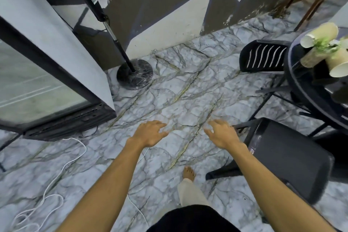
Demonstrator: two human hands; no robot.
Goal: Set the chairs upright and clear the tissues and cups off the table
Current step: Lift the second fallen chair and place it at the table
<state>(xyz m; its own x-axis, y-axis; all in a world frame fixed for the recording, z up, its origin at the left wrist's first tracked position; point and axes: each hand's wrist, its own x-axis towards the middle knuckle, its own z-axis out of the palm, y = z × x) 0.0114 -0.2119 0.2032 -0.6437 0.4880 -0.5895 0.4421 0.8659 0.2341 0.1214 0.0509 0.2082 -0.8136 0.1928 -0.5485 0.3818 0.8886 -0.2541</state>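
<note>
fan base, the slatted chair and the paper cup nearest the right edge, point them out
fan base [137,79]: head view, top of the round black foot.
slatted chair [263,56]: head view, middle of its slatted panel.
paper cup [339,69]: head view, inside of its open mouth.

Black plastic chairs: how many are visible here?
2. One black plastic chair lies tipped near the right hand; the other is by the round black table's far edge. Others may be hidden.

The left hand [150,133] and the right hand [222,134] hover with spread fingers over the marble floor [188,90], the right one just beside a black chair [286,158], near the round table [293,81] with 2 tipped paper cups [318,34].
</note>
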